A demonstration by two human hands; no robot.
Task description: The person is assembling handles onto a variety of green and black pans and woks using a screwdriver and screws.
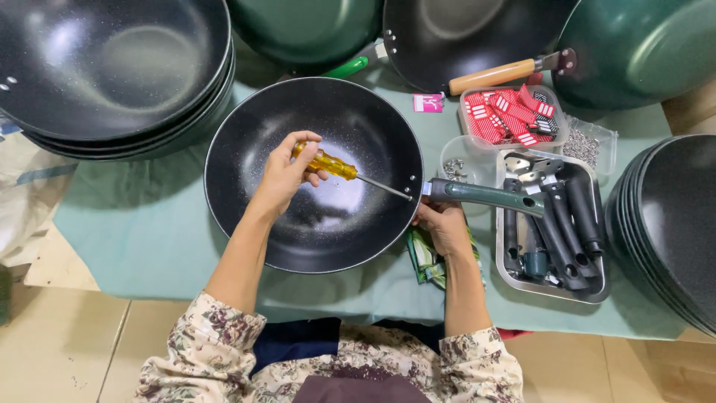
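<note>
Tray (553,98) of red labels beside hands (443,227).

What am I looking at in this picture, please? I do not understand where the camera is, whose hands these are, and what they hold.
There is no machine here. A person wears one camera on the head, and it looks down at their own two bare hands above a table covered with a green cloth.

The left hand holds a screwdriver with a yellow grip; its tip points at the inner wall of a black pan, near the handle. The right hand steadies the pan at its rim, under the dark green handle.

Around it lie stacks of black pans, a metal tray of loose handles, a tub of red tags and small screws.
</note>
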